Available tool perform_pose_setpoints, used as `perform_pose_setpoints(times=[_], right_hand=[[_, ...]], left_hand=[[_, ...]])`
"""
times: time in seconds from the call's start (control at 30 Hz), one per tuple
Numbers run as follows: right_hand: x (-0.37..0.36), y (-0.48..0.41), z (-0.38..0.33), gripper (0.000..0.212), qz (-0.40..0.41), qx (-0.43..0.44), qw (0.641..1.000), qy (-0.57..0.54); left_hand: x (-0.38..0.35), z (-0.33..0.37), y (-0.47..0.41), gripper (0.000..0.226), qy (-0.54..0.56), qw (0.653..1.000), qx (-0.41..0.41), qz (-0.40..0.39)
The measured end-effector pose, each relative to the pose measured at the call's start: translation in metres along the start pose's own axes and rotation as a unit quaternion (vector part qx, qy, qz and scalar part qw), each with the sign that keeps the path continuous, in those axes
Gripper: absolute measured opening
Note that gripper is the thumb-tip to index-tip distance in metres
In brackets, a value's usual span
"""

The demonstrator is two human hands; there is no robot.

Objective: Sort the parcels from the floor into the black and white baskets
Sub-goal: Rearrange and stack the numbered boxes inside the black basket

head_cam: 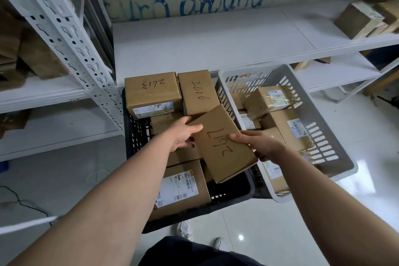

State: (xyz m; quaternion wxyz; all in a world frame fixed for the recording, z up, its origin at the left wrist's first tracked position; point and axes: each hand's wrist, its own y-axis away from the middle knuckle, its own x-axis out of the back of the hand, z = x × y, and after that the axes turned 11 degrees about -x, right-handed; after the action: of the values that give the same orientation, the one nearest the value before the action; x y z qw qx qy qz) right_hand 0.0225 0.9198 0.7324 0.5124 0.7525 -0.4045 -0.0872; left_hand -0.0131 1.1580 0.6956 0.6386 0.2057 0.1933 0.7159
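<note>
Both baskets stand side by side on a floor (371, 114) of pale glossy tiles that mirror the ceiling lights, pushed up against the foot of white metal shelving (64, 34) with perforated uprights. The black basket (133, 136) is on the left and the white basket (323, 119) on the right, their walls touching.

The parcel marked 2617 (224, 164), a flat brown carton with the number handwritten on top, is held tilted above the right side of the black basket, its near corner over the rim where the two baskets meet. The left hand (185, 134) has its grip clamped on the far left corner, thumb on top and fingers curled under. The right hand (259, 147) grips the right edge the same way, thumb lying beside the number.

Under it the black basket already holds a carton marked 2613 (151, 90), a carton marked 2616 (198, 93) and a labelled carton (183, 188) at the near end. The white basket holds several taped cartons (289, 129) with printed labels.

A wide white shelf board (205, 36) runs just above the baskets, backed by a cardboard panel (183, 0) with "turn around" painted in blue. More boxes (358, 19) sit on the shelf at far right, brown paper packages (32, 54) on the left bay. A dark cable (21, 201) trails across the floor at left, and pale shoes (185, 229) show below the baskets.
</note>
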Motion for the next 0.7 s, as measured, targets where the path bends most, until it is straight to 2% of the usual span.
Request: perform_pose_setpoints(times=[0.03,0.1,0.17,0.3,0.37,0.43,0.57,0.63,0.7], right_hand=[[0.002,0.000,0.001,0.054,0.009,-0.005,1.000,0.007],[0.005,0.002,0.004,0.055,0.025,-0.014,1.000,0.008],[0.008,0.002,0.008,0.059,0.050,-0.020,0.999,0.003],[0.009,0.001,0.014,0.065,0.080,-0.016,0.997,0.002],[0.008,0.001,0.015,0.064,0.086,-0.015,0.996,0.006],[0.006,0.002,0.017,0.062,0.092,-0.020,0.996,0.011],[0.005,0.000,0.025,0.075,0.094,-0.030,0.995,0.010],[0.005,-0.002,0.026,0.079,0.099,-0.035,0.994,0.010],[0.004,-0.003,0.026,0.075,0.100,-0.040,0.994,0.011]], left_hand=[[0.000,-0.002,-0.001,0.066,-0.031,0.999,-0.012,-0.001],[0.002,-0.009,-0.003,0.053,-0.165,0.985,-0.045,0.002],[0.001,-0.022,-0.006,0.045,-0.285,0.956,-0.061,-0.001],[-0.009,-0.054,-0.015,0.039,-0.443,0.893,-0.065,-0.058],[-0.016,-0.065,-0.021,0.042,-0.537,0.833,-0.083,-0.100],[-0.024,-0.069,-0.026,0.047,-0.635,0.753,-0.093,-0.147],[-0.040,-0.066,-0.034,0.052,-0.753,0.610,-0.059,-0.240],[-0.043,-0.062,-0.035,0.048,-0.778,0.570,-0.044,-0.261],[-0.042,-0.059,-0.032,0.046,-0.786,0.557,-0.045,-0.265]])
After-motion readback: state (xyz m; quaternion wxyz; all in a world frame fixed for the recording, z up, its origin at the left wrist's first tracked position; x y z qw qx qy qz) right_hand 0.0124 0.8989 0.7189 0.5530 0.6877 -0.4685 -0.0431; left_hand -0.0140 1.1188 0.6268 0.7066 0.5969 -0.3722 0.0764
